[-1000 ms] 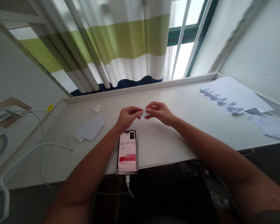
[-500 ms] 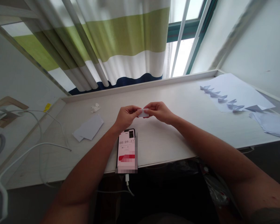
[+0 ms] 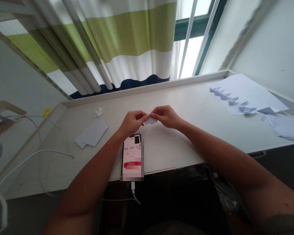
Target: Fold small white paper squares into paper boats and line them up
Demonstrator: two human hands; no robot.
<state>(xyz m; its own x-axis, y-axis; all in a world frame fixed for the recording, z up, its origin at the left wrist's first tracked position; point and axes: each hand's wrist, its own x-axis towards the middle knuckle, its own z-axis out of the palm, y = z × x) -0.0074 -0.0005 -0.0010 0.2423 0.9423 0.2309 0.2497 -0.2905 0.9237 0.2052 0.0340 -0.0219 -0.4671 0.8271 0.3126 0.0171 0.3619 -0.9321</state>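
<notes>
Right now, the small folded paper piece (image 3: 150, 121) is between your two hands, over the middle of the white desk (image 3: 176, 153); gap to the desktop hard to judge. Your left hand (image 3: 134, 122) pinches one side, thumb on the near face. Your right hand (image 3: 167, 117) pinches the other, its thumb at the upper edge. Change: half a second ago your thumbs were further apart with a flat strip showing between them; now the tips nearly meet and the paper shows mostly below them. Probably you're working a crease at that top edge, but fingers cover it, so can't confirm.

Around: smartphone (image 3: 131, 153) with a running timer just beside your left forearm, partly blurred out, white charging plug (image 3: 133, 186) at its near end. Loose paper sheets (image 3: 94, 132) and crumpled tissue (image 3: 98, 112) to your left. Row of pointed folded paper figures (image 3: 233, 101) to your right, along the edge of a large white sheet (image 3: 252, 88), paper stack (image 3: 284, 127) nearer you. Nothing blocks your grip; the phone is the closest obstacle.
</notes>
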